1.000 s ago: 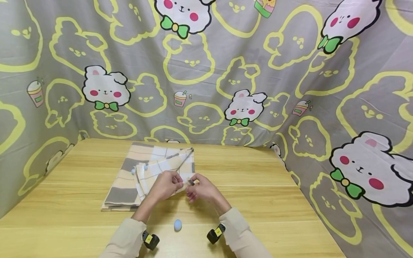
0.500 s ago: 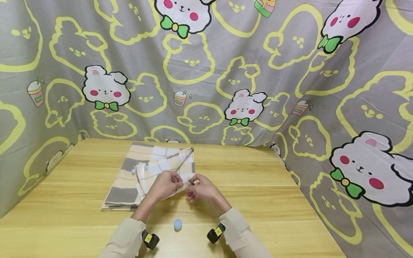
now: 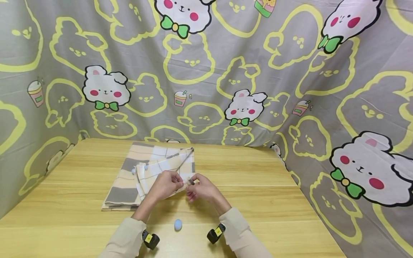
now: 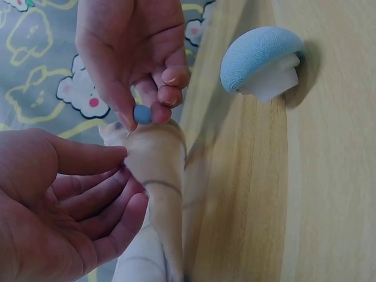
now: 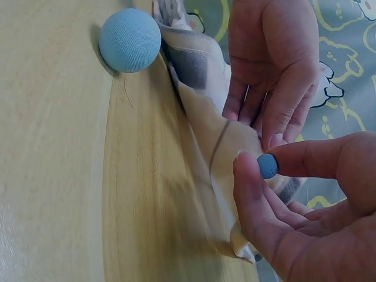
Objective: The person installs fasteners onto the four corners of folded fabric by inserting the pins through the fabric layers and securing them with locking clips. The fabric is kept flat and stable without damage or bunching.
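Observation:
A plaid cloth in beige, white and grey lies folded on the table, one corner lifted toward me. My left hand pinches the edge of that corner between thumb and fingers. Facing it, my right hand pinches the small blue head of a pin between thumb and fingertip. In the left wrist view, a thin metal shaft runs from the pin's head to the cloth's edge. Nearer me sits a mushroom-shaped quilt clip cap, with a blue fabric dome and white stem, apart from both hands.
Two small light-blue pieces show on the cloth's left part. The wooden table extends to both sides. A grey curtain printed with cartoon animals encloses the back and sides. Black cameras sit at both wrists.

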`<state>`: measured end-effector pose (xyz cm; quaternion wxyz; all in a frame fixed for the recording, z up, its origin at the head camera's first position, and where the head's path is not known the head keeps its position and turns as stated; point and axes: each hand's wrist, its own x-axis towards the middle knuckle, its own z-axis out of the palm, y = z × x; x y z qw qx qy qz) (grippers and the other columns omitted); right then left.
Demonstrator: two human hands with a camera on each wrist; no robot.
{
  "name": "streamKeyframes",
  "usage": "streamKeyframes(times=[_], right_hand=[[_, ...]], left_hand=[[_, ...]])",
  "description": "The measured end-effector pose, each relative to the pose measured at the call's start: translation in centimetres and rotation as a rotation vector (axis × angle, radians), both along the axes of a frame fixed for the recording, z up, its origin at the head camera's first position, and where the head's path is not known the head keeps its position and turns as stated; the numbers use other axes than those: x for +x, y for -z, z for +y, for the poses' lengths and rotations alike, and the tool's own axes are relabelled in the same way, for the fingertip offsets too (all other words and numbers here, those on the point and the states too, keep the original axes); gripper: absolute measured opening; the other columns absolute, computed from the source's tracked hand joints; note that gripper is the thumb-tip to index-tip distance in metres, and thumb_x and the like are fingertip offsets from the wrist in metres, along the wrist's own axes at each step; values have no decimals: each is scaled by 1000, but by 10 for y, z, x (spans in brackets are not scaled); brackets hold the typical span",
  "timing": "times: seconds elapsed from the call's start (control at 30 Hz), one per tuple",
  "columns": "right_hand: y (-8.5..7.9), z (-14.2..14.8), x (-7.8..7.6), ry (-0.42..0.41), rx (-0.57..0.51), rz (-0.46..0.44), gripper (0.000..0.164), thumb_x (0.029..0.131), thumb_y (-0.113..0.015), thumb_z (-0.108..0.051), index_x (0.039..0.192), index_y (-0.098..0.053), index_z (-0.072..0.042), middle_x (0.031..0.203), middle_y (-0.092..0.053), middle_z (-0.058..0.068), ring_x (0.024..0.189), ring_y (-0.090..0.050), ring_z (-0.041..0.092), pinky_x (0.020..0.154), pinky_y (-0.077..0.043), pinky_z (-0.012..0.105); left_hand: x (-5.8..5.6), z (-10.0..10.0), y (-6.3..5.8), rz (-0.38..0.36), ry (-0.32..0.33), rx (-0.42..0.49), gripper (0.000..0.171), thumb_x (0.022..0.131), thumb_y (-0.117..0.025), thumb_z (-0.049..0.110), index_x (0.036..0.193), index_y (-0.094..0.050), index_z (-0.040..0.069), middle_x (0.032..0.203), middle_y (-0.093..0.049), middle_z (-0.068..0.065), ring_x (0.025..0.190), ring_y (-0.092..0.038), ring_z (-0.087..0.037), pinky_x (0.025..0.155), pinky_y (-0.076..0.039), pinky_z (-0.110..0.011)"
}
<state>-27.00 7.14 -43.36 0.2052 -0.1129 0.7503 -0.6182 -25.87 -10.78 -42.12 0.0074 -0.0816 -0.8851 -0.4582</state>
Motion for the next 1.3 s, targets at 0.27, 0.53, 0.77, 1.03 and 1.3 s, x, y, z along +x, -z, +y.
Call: streamKeyframes(times=[0.27,0.53,0.77,1.03,1.3], right_hand=[[1,0,-1,-4,-3,-6,22,92,-61,3,109,-47,1,75,-63,11,60,-63,17,59,-58,27],[3,-1,-2,20,-18,-6,18,91,-61,4,104,-49,1,75,-64,12,61,-64,17,60,-59,29],[2,-2,0,49,-62,-28,15,89,-60,4,102,-51,2,82,-67,17,63,-65,18,63,-60,30],[1,-2,1,69,-66,-16,18,88,-60,4,104,-52,5,82,-67,17,62,-65,18,62,-60,30],[0,-1,2,45,-41,1,16,89,-60,7,103,-53,4,77,-66,15,62,-65,18,63,-60,32]], left_hand=[[1,0,0,13,1,-9,10,87,-74,4,78,-71,6,70,-70,-3,61,-61,-14,56,-47,-27],[0,2,0,6,2,-6,11,86,-76,5,77,-71,8,69,-69,-2,60,-61,-14,56,-47,-28],[1,2,1,14,21,-8,11,85,-77,4,76,-71,9,70,-70,-1,62,-62,-13,57,-49,-28],[1,2,-2,30,19,-36,11,85,-77,6,77,-72,11,74,-72,0,66,-63,-12,61,-49,-29],[1,1,-2,-55,-32,94,7,94,-67,9,92,-71,3,62,-67,-4,53,-61,-14,49,-45,-25]])
